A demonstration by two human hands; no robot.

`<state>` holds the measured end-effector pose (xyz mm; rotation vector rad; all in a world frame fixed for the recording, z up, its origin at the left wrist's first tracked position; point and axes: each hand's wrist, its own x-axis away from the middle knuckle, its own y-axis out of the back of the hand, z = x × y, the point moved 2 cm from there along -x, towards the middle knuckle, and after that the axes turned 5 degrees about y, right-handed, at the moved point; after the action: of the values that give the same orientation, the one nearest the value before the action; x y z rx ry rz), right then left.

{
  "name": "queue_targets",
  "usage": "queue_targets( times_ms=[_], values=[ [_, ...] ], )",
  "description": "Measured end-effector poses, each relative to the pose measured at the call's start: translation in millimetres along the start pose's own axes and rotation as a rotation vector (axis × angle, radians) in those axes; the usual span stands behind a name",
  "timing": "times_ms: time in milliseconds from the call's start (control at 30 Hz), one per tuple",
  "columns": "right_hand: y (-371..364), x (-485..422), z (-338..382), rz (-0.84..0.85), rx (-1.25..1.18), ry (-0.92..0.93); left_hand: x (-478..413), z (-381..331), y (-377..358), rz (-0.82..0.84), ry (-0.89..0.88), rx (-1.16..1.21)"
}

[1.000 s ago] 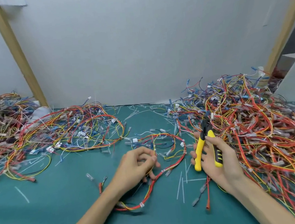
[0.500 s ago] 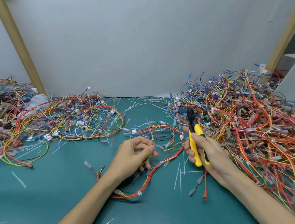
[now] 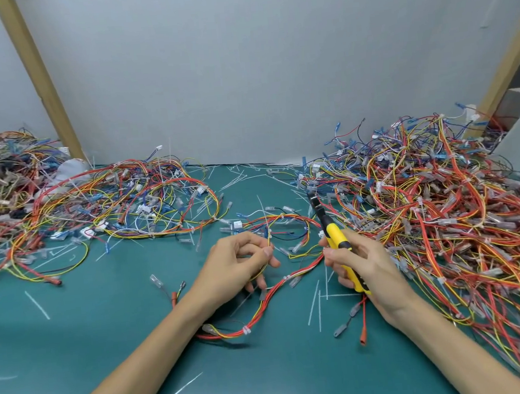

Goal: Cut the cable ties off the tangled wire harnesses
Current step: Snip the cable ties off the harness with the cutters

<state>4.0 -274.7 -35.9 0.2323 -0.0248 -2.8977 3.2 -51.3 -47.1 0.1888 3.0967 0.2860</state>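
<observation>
**Limp, light harness; small stiff ties to nip close**

The harness (image 3: 270,298) lies loose on the desk (image 3: 108,351) between the two hands; it is a loop of thin red, yellow and black wires ending in clear-sleeved terminals. It looks almost weightless and floppy, so it should sag and slide when lifted; the firmest hold is probably right beside a tie, where the bundle is bound tight. The left hand (image 3: 242,264) is curled, with thumb and forefinger pinching a yellow strand just below a small white tie (image 3: 269,231); a second tie (image 3: 247,330) binds the near bend. The right hand (image 3: 365,266) is wrapped round the cutters (image 3: 334,231), which have yellow-and-black grips and a dark nose pointing away; whether the jaws are parted I cannot tell. The ties look narrow, smooth and stiff, and the insulation is likely soft; a careless nip could nick it. Snipped tails (image 3: 313,302) litter the smooth green desk; a left pile (image 3: 121,202) and a right pile (image 3: 442,212) flank it.
</observation>
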Motion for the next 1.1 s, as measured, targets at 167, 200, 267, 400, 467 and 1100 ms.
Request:
queue_targets(
  times_ms=[167,200,267,400,467,1100],
  values=[
    [-6,5,2,-0.038,0.302,0.132,1,-2,1,-0.046,0.007,-0.039],
    [-7,6,3,-0.085,0.414,0.185,1,-2,2,-0.057,0.0,-0.044],
    [-9,9,4,-0.197,0.676,0.307,1,-2,2,-0.077,-0.012,-0.045],
    [-6,10,7,-0.216,1.036,0.445,1,0,4,-0.133,-0.031,-0.071],
    [-3,9,8,-0.17,1.125,0.461,2,0,4,-0.178,-0.053,-0.128],
    [-19,9,2,-0.038,1.28,0.463,4,0,5,-0.2,-0.141,-0.145]
  ],
)
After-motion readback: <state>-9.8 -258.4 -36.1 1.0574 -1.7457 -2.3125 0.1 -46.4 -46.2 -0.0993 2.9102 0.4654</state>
